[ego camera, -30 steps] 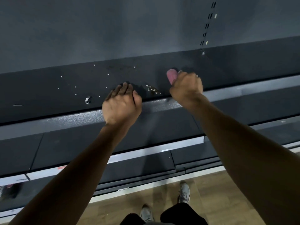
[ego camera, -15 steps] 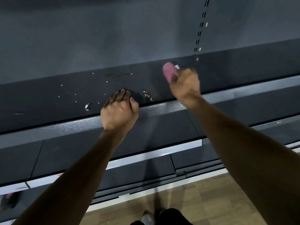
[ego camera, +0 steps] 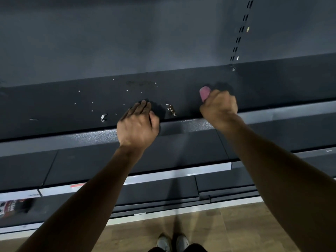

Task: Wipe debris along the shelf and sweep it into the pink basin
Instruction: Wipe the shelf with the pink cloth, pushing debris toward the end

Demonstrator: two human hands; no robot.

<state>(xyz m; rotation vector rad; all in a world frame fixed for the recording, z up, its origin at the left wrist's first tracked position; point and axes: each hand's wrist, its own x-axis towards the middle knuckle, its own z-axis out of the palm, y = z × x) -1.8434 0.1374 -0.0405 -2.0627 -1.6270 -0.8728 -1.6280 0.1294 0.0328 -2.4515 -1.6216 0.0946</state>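
Head view shows the right hand (ego camera: pixel 219 104) fisted on a pink cloth (ego camera: pixel 204 93), the left hand (ego camera: pixel 138 124) cupped, empty, at the shelf (ego camera: pixel 54 110) lip beside the debris (ego camera: pixel 171 110) — with no basin visible, crumbs could spill past — onto the floor.

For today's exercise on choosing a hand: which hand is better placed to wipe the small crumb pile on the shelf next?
Right. The right hand grips the pink cloth beside the crumb pile; the left hand is bare.
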